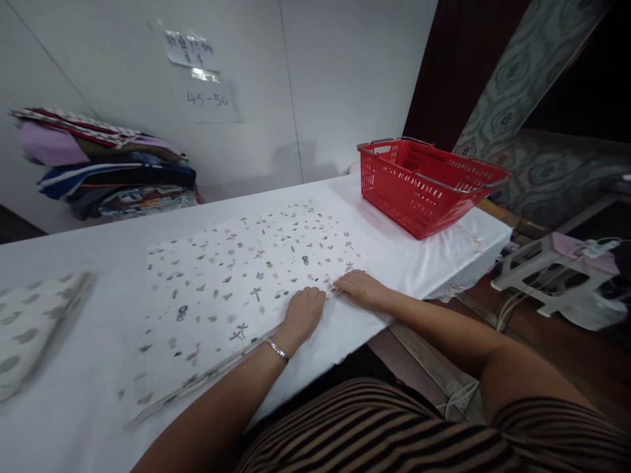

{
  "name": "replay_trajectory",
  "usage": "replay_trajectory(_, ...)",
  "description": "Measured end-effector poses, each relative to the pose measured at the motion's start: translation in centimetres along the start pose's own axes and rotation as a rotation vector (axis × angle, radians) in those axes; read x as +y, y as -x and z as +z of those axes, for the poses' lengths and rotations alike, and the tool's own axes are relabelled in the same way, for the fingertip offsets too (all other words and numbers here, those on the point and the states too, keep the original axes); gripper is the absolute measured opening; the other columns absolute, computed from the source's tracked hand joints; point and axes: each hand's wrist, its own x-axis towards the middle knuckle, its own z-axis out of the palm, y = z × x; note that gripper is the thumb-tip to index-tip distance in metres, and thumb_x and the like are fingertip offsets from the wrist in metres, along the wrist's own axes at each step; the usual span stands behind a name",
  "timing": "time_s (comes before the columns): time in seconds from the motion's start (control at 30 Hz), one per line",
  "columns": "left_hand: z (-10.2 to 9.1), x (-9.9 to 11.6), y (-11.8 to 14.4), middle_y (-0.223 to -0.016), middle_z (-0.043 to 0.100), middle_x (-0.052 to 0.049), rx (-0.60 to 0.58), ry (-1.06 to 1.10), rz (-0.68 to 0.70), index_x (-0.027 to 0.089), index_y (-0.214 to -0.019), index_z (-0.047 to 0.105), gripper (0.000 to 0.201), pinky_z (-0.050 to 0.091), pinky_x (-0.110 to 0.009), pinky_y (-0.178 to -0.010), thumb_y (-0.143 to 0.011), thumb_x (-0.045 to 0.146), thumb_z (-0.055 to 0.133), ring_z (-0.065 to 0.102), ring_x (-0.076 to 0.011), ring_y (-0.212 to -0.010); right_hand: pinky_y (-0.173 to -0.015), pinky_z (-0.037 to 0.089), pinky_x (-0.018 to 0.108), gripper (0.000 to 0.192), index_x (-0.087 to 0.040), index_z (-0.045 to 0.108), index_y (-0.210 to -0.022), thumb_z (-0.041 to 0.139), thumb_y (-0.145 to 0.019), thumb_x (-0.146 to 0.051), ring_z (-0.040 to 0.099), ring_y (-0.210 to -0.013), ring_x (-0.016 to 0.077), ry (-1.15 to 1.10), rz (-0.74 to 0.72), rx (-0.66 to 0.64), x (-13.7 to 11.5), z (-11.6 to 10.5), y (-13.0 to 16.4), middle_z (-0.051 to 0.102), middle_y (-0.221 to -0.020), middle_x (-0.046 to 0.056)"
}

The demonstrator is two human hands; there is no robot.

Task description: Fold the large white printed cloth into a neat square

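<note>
A white cloth with small printed shapes (276, 263) lies folded flat on the table, its layered edge running along the side nearest me. My left hand (304, 314), with a bracelet on the wrist, is closed on that near edge. A short way to its right, my right hand (362, 290) pinches the same edge near the cloth's right corner. The fingertips of both hands are partly hidden, thumbs included. Another folded cloth (37, 322), white with larger grey shapes, rests at the far left.
A red plastic basket (424, 197) with metal handles stands at the back right of the white-covered table (113, 256). Folded fabrics (118, 164) are stacked by the wall at the back left. A plastic stool (566, 263) with cables is at the right.
</note>
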Motion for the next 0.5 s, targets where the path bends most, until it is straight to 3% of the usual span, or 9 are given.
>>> replay_trajectory(0.13, -0.6, 0.0, 0.1, -0.093, 0.061, -0.008, -0.063, 0.065, -0.039, 0.015, -0.099, 0.062, 0.023, 0.043, -0.034, -0.076, -0.089, 0.01, 0.041, 0.055, -0.022, -0.09, -0.09, 0.042, 0.037, 0.029, -0.017, 0.058, -0.116, 0.04, -0.094, -0.02, 0.056, -0.106, 0.0203, -0.068, 0.027, 0.086, 1.3, -0.3, 2.1, 0.064, -0.113, 0.011)
replay_trajectory(0.2, -0.8, 0.0, 0.1, -0.095, 0.062, -0.009, -0.093, 0.079, -0.045, 0.015, -0.101, 0.062, 0.024, 0.044, -0.034, -0.076, -0.089, 0.01, 0.042, 0.056, -0.0224, -0.092, -0.094, 0.041, 0.038, 0.029, -0.016, 0.061, -0.114, 0.041, -0.092, -0.02, 0.054, -0.111, 0.0218, -0.1, 0.122, 0.133, 2.6, -0.9, 3.2, 0.063, -0.117, 0.012)
replay_trajectory(0.3, -1.0, 0.0, 0.1, -0.097, 0.062, -0.009, -0.126, 0.092, -0.039, 0.016, -0.102, 0.061, 0.024, 0.044, -0.035, -0.077, -0.09, 0.011, 0.041, 0.055, -0.0226, -0.094, -0.094, 0.042, 0.035, 0.027, -0.015, 0.067, -0.101, 0.043, -0.089, -0.02, 0.057, -0.108, 0.0225, -0.164, 0.536, 0.173, 4.9, -2.2, 4.3, 0.066, -0.112, 0.011)
replay_trajectory(0.4, -1.1, 0.1, 0.2, -0.098, 0.062, -0.009, -0.153, 0.094, -0.042, 0.015, -0.102, 0.061, 0.024, 0.044, -0.035, -0.078, -0.088, 0.009, 0.042, 0.055, -0.0226, -0.094, -0.078, 0.047, 0.027, 0.023, -0.016, 0.068, -0.08, 0.047, -0.086, -0.023, 0.064, -0.085, 0.0187, -0.334, 1.034, 0.039, 7.1, -3.5, 4.1, 0.07, -0.084, 0.007)
replay_trajectory(0.5, -1.0, 0.2, 0.3, -0.097, 0.062, -0.009, -0.177, 0.107, -0.052, 0.015, -0.101, 0.061, 0.025, 0.045, -0.035, -0.078, -0.088, 0.008, 0.041, 0.056, -0.0228, -0.095, -0.055, 0.045, 0.023, 0.027, -0.014, 0.06, -0.06, 0.052, -0.083, -0.025, 0.058, -0.052, 0.0136, -0.46, 1.176, -0.073, 8.6, -4.1, 3.0, 0.062, -0.055, 0.004)
